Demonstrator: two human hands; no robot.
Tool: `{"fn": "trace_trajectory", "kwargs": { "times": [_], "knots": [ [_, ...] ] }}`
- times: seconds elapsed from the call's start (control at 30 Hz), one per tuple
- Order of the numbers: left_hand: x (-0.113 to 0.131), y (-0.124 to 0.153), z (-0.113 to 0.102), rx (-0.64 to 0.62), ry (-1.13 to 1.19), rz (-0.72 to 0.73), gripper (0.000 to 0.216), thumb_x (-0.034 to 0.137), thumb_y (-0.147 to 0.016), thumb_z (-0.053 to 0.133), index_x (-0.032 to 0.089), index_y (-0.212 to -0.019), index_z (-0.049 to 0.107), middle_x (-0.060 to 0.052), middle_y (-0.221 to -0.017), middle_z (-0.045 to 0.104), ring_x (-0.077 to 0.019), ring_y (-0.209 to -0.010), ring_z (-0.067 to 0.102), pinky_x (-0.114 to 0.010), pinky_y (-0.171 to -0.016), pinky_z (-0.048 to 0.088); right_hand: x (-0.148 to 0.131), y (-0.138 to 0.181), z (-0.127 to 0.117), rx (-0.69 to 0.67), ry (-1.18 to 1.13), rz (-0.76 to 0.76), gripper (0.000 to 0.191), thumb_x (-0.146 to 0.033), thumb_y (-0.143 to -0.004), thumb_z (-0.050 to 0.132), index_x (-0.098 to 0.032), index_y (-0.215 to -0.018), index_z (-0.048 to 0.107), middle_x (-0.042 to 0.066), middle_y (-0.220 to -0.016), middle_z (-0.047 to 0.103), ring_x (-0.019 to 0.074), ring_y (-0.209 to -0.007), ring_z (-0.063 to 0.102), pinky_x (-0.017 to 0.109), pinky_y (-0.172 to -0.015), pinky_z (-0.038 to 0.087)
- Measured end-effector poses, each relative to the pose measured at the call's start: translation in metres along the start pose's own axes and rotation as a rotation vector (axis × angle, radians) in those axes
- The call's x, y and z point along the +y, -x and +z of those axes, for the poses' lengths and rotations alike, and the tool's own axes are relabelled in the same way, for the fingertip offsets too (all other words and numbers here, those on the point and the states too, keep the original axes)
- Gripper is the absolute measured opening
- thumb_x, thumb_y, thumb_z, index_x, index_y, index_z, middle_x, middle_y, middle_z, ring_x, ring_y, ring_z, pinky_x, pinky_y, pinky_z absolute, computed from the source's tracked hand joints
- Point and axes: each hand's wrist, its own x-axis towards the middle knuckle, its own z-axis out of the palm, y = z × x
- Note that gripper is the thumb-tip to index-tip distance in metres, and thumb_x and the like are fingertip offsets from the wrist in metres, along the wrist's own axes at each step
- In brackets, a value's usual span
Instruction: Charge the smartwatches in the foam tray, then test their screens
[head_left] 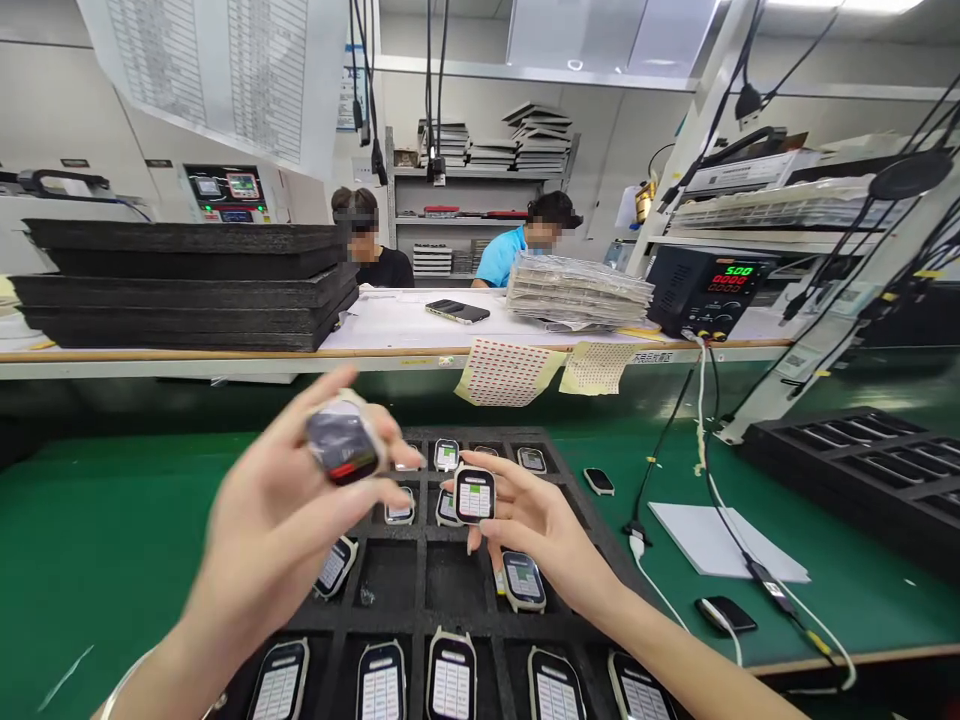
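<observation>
My left hand [274,510] is raised above a black foam tray [420,625], its fingers gripping a dark-screened smartwatch [343,437] tilted toward me. My right hand [532,520] pinches a second smartwatch [474,495] with a grid on its screen, just over the tray. Several similar watches lie in the tray's square compartments, and one [523,581] sits right under my right hand. Some compartments hold no watch, such as one [386,575] left of centre. My hands hide part of the tray's upper rows.
The tray lies on a green bench mat [127,530], with a loose black device [598,481], white paper [720,540] and cables to its right. A ridged black tray [862,470] is further right. Beyond stand a power supply [701,290], stacked foam trays [180,285] and two seated co-workers [367,245].
</observation>
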Motion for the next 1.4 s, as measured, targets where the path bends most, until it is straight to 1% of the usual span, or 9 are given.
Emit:
{"fn": "trace_trajectory", "kwargs": {
  "times": [0.1,0.3,0.53,0.67,0.83,1.03,1.17,1.3,1.4],
  "knots": [
    [-0.030,-0.010,0.002,-0.119,-0.018,-0.127,0.064,0.016,-0.074,0.074,0.018,-0.132,0.047,-0.006,-0.090,0.064,-0.0183,-0.076,0.064,-0.025,-0.060,0.055,0.003,0.001,-0.003,0.017,-0.013,-0.011,0.055,-0.013,-0.076,0.061,-0.021,-0.129,0.050,0.008,-0.098,0.064,0.0159,-0.067,0.064,0.022,-0.046,0.052],
    [-0.073,-0.011,-0.008,-0.207,-0.017,-0.295,0.075,0.011,-0.073,0.071,0.017,-0.139,0.035,-0.009,-0.098,0.065,-0.0211,-0.087,0.064,-0.033,-0.076,0.056,0.006,0.001,-0.006,0.130,0.067,-0.023,0.036,-0.024,-0.082,0.062,-0.018,-0.118,0.058,0.004,-0.081,0.063,0.0131,-0.056,0.061,0.019,-0.040,0.046],
    [-0.075,-0.003,-0.010,-0.278,0.046,-0.294,0.067,0.017,-0.080,0.065,0.019,-0.140,0.036,-0.009,-0.099,0.065,-0.0231,-0.089,0.062,-0.041,-0.079,0.055,0.004,0.000,-0.006,0.226,0.196,-0.021,0.029,-0.032,-0.081,0.069,-0.019,-0.106,0.064,-0.002,-0.063,0.058,0.0098,-0.044,0.053,0.017,-0.036,0.038],
    [-0.076,-0.004,-0.009,-0.236,0.014,-0.303,0.063,0.026,-0.087,0.060,0.018,-0.142,0.031,-0.010,-0.098,0.065,-0.0227,-0.087,0.064,-0.039,-0.074,0.056,0.001,0.004,-0.004,0.154,0.133,-0.011,0.034,-0.030,-0.083,0.065,-0.019,-0.115,0.061,0.003,-0.074,0.063,0.0124,-0.050,0.058,0.019,-0.039,0.044],
    [-0.078,-0.007,-0.013,-0.214,0.016,-0.296,0.063,0.023,-0.087,0.058,0.016,-0.142,0.029,-0.010,-0.095,0.065,-0.0217,-0.084,0.064,-0.034,-0.068,0.057,0.000,0.005,-0.003,0.023,0.065,0.016,0.048,-0.024,-0.080,0.067,-0.022,-0.126,0.054,0.007,-0.092,0.066,0.0164,-0.065,0.063,0.022,-0.045,0.051],
    [-0.079,-0.005,-0.015,-0.235,0.046,-0.241,0.078,0.013,-0.075,0.069,0.019,-0.142,0.029,-0.008,-0.100,0.064,-0.0216,-0.087,0.064,-0.036,-0.077,0.055,0.001,0.005,-0.001,0.049,0.101,0.012,0.048,-0.021,-0.081,0.068,-0.023,-0.127,0.053,0.005,-0.088,0.066,0.0154,-0.064,0.063,0.021,-0.046,0.052],
    [-0.078,-0.003,-0.012,-0.217,-0.005,-0.242,0.076,0.015,-0.081,0.065,0.017,-0.144,0.023,-0.008,-0.098,0.062,-0.0203,-0.088,0.063,-0.034,-0.075,0.056,0.002,0.007,-0.002,0.023,0.051,0.007,0.052,-0.017,-0.080,0.065,-0.022,-0.130,0.051,0.008,-0.097,0.067,0.0172,-0.068,0.065,0.023,-0.047,0.053],
    [-0.079,-0.004,-0.013,-0.234,-0.037,-0.235,0.072,0.014,-0.081,0.064,0.017,-0.142,0.026,-0.007,-0.097,0.062,-0.0182,-0.084,0.062,-0.032,-0.073,0.057,0.003,0.006,-0.005,0.029,0.027,-0.002,0.041,-0.022,-0.084,0.060,-0.020,-0.125,0.055,0.006,-0.085,0.067,0.0176,-0.063,0.066,0.022,-0.044,0.052],
    [-0.080,-0.005,-0.015,-0.279,-0.036,-0.204,0.063,0.014,-0.080,0.063,0.017,-0.137,0.035,-0.006,-0.093,0.062,-0.0179,-0.083,0.061,-0.032,-0.070,0.057,0.003,0.005,-0.005,0.093,0.083,0.000,0.030,-0.028,-0.088,0.059,-0.018,-0.117,0.060,0.004,-0.075,0.065,0.0127,-0.051,0.062,0.018,-0.040,0.048]
  ]
}}
